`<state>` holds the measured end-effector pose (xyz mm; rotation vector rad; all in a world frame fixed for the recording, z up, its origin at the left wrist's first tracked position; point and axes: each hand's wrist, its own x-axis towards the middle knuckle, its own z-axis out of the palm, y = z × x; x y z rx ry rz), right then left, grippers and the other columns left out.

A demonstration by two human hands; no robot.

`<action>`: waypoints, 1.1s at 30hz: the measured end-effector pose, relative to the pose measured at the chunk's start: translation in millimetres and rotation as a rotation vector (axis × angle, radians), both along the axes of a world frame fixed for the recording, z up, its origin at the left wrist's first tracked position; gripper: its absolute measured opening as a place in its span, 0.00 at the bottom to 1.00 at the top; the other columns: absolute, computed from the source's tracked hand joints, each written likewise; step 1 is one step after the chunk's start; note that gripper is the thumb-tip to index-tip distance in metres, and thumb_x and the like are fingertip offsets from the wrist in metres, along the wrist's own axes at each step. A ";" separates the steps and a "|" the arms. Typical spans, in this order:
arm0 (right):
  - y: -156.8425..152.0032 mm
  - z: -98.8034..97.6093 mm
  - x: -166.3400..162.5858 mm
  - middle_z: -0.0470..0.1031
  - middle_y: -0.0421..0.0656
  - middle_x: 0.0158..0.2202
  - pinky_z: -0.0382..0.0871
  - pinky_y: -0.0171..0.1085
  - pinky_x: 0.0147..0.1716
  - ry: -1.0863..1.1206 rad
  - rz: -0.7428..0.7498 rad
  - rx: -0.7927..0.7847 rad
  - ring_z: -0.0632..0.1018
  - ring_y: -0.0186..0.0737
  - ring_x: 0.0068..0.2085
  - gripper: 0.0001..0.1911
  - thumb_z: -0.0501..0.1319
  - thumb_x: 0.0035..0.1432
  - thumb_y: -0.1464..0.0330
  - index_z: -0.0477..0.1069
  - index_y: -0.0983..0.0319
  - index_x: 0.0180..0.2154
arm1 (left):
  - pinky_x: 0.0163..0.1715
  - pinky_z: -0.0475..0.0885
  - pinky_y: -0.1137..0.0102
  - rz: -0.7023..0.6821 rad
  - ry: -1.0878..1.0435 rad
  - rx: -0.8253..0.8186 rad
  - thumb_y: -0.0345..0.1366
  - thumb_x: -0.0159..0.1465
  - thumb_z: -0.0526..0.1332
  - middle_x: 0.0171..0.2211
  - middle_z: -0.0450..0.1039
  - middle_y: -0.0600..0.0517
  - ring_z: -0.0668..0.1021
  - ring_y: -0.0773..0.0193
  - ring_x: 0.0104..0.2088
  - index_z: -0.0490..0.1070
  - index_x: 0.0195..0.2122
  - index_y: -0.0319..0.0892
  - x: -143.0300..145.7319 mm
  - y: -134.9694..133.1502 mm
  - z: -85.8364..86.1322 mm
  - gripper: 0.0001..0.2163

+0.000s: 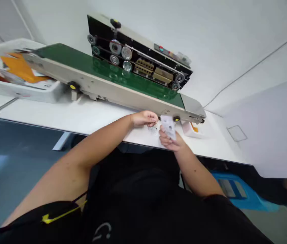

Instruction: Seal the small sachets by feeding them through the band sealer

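Observation:
My right hand holds a small white packet upright, fingers curled around it, just in front of the sealing machine's near end. My left hand is beside it, fingers pinched at the packet's top left edge. Under the hands lies another white packet with small print on the white table. The machine's green conveyor belt runs off to the left behind the hands.
The sealer's black roller head stands behind the belt. A white tray with orange packets sits at the belt's far left end. An orange-and-white packet lies right of the hands. A blue stool is below the table.

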<state>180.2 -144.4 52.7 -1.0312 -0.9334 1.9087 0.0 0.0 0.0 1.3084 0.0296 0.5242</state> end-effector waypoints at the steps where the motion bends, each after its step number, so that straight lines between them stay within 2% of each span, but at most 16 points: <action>1: 12.0 16.2 14.6 0.57 0.27 0.19 0.48 0.25 0.14 -0.048 -0.070 0.097 0.52 0.22 0.16 0.25 0.79 0.43 0.62 0.66 0.58 0.34 | 0.25 0.63 0.74 -0.007 0.045 0.029 0.57 0.55 0.77 0.24 0.71 0.54 0.69 0.72 0.23 0.75 0.35 0.36 1.0 0.9 -0.2 0.27; 3: 38.1 47.0 43.9 0.59 0.28 0.19 0.50 0.24 0.15 -0.143 -0.217 0.239 0.56 0.23 0.17 0.23 0.78 0.44 0.66 0.66 0.58 0.34 | 0.27 0.65 0.74 -0.015 0.125 0.081 0.55 0.56 0.77 0.26 0.74 0.52 0.72 0.70 0.25 0.77 0.38 0.36 2.3 3.1 -1.1 0.25; 6: 83.7 81.6 86.4 0.59 0.30 0.19 0.52 0.23 0.16 -0.344 -0.521 0.381 0.62 0.25 0.18 0.16 0.73 0.53 0.68 0.65 0.58 0.33 | 0.26 0.64 0.73 -0.021 0.233 0.154 0.51 0.59 0.75 0.27 0.75 0.50 0.72 0.69 0.25 0.78 0.40 0.37 1.7 7.8 -4.3 0.21; 9: 124.9 96.1 116.0 0.62 0.33 0.20 0.51 0.22 0.15 -0.505 -0.792 0.316 0.66 0.26 0.19 0.11 0.66 0.58 0.75 0.64 0.59 0.31 | 0.23 0.60 0.73 0.000 0.267 0.174 0.49 0.62 0.74 0.27 0.75 0.50 0.70 0.69 0.23 0.79 0.41 0.37 -0.7 12.6 -7.9 0.18; 11: 142.7 96.1 123.3 0.63 0.34 0.20 0.51 0.22 0.14 -0.566 -0.878 0.240 0.65 0.26 0.19 0.11 0.63 0.58 0.78 0.64 0.60 0.30 | 0.23 0.60 0.73 0.013 0.273 0.173 0.48 0.62 0.73 0.26 0.74 0.51 0.70 0.69 0.23 0.79 0.41 0.37 -1.9 14.6 -9.2 0.18; 16: 159.8 88.3 110.8 0.64 0.36 0.19 0.53 0.21 0.13 -0.553 -0.846 0.184 0.68 0.27 0.19 0.12 0.64 0.55 0.80 0.63 0.61 0.29 | 0.25 0.62 0.73 -0.018 0.296 0.193 0.48 0.62 0.73 0.27 0.75 0.51 0.71 0.68 0.24 0.79 0.41 0.37 -3.1 15.2 -8.5 0.18; 21: 170.1 90.8 88.9 0.64 0.36 0.19 0.54 0.21 0.13 -0.501 -0.778 0.168 0.67 0.27 0.19 0.14 0.65 0.52 0.81 0.63 0.61 0.28 | 0.25 0.62 0.73 -0.046 0.299 0.210 0.49 0.62 0.73 0.28 0.75 0.51 0.70 0.69 0.25 0.79 0.42 0.37 -4.0 15.0 -6.6 0.18; 33: 189.4 89.7 23.4 0.65 0.37 0.19 0.60 0.21 0.15 -0.413 -0.715 0.183 0.69 0.27 0.20 0.13 0.59 0.56 0.85 0.65 0.62 0.28 | 0.26 0.63 0.73 -0.048 0.323 0.209 0.51 0.61 0.74 0.28 0.76 0.50 0.71 0.69 0.25 0.79 0.42 0.36 -4.4 15.2 -7.6 0.21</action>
